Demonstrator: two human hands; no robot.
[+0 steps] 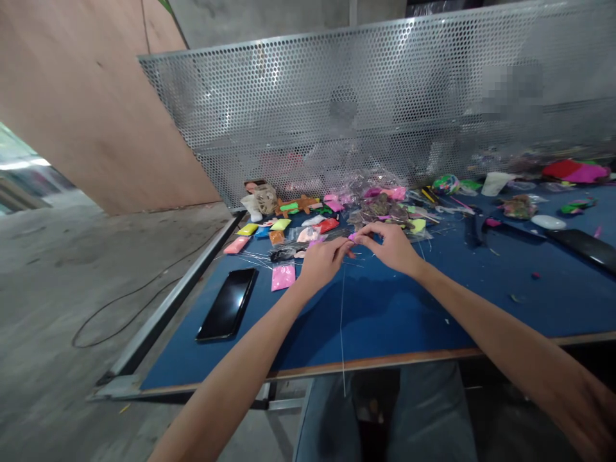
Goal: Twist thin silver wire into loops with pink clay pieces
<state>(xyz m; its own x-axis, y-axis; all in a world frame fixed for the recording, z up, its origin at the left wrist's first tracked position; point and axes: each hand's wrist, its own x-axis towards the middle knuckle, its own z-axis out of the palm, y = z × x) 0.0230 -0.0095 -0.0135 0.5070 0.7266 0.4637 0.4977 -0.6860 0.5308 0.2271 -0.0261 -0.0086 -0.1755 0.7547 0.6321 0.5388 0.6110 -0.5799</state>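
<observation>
Above the middle of the blue table, my left hand [326,258] and my right hand [391,247] meet with their fingertips pinched together. Between them is a small piece of purple modelling clay [353,237], mostly covered by the fingers. A thin pale wire [342,321] hangs from below my hands past the table's front edge; its upper end is hidden. Just left of my left hand lies a pink clay packet [283,277]. Behind my hands are a red packet [327,224] and a crumpled heap of clear plastic and brownish material [380,206].
A black phone [226,305] lies on the blue table [385,321] at left, another dark phone [584,249] at right. A perforated metal panel [308,102] stands along the back. A white cup [495,184] and a white oval object [548,222] sit at the right.
</observation>
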